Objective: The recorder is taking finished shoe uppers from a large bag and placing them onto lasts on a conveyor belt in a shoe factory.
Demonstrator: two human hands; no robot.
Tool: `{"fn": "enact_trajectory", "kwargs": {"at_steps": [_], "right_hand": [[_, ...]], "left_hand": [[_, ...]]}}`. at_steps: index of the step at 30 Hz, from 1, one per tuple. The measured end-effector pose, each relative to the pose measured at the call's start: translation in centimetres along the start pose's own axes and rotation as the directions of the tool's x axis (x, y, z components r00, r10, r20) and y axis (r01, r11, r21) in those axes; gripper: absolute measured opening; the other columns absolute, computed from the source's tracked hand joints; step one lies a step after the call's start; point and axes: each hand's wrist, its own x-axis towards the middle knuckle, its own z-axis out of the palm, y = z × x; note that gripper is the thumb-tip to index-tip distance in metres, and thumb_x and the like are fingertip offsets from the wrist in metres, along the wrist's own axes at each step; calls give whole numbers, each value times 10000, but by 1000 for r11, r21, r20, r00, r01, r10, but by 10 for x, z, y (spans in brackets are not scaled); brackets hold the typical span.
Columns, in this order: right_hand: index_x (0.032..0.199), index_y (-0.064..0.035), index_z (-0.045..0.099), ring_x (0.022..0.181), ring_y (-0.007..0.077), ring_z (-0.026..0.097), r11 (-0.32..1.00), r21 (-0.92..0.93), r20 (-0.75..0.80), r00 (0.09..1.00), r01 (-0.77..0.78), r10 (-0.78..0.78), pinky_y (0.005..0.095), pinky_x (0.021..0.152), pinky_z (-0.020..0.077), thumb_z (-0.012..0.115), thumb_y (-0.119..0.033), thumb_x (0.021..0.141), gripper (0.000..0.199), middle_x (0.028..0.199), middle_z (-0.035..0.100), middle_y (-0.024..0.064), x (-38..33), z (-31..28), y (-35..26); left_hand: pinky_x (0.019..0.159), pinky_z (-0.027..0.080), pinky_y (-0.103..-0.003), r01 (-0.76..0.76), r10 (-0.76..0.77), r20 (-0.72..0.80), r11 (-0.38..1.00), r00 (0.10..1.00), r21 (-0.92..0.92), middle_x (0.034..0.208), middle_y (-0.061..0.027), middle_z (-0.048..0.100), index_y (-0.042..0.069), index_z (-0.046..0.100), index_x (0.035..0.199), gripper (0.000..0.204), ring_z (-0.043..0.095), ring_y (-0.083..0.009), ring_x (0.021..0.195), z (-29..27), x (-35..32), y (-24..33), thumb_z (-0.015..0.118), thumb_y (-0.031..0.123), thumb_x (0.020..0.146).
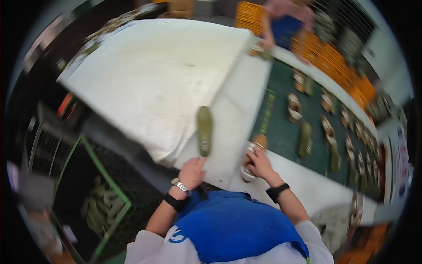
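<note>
A: Saw a blue apron (241,224) closest of all, worn over a white shirt (145,248).

B: Found the hands together or apart?

A: Found them well apart, with a dark band (278,192) on each wrist. Saw the left hand (192,174) with fingertips at the near end of an olive insole (205,130). Could not tell whether pinched or merely touched.

B: Placed the insole where?

A: Placed it straight ahead of the left hand, along the border between a white cloth (145,79) and a white tabletop (231,114). Could not tell whether raised or lying flat.

B: And saw what of the right hand (260,165)?

A: Saw it clasped over a tan and white shoe (247,172), just beside a dark green panel (281,123).

B: Spotted more on the panel?

A: Spotted other shoes (294,108) and insoles (305,140) in loose rows.

B: Noticed anything leftward?

A: Noticed a dark crate (74,176) with a green rim, and olive pieces (103,207) heaped inside. Glimpsed a co-worker (285,28) at the far end, near orange crates (325,57).
</note>
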Motion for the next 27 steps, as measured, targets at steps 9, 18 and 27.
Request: {"fn": "enact_trajectory", "kwargs": {"at_steps": [9,18,27], "right_hand": [[1359,-161,264,974,393,536,668,317,64,717,-674,694,435,825,461,624,-114,724,731,1144,488,242,-63,-2,-14],[1236,-85,335,810,422,580,691,435,-193,690,-577,698,473,713,472,552,-69,729,552,880,593,255,-44,-17,-31],[1358,-280,304,639,351,567,709,553,-88,815,-438,573,428,590,445,470,-40,756,668,729,573,209,-42,-41,-42]], "left_hand": [[905,417,-420,-305,344,246,934,906,-184,1230,-239,425,43,416,1243,636,456,-382,1095,84,131,61,684,275,715],[887,425,-413,-446,508,129,833,852,-328,1165,-229,461,22,456,1184,554,487,-392,1030,87,151,96,650,178,689],[528,474,-416,-453,478,-41,796,877,-402,678,-195,608,32,620,872,157,595,-378,609,74,153,105,503,108,799]]}}
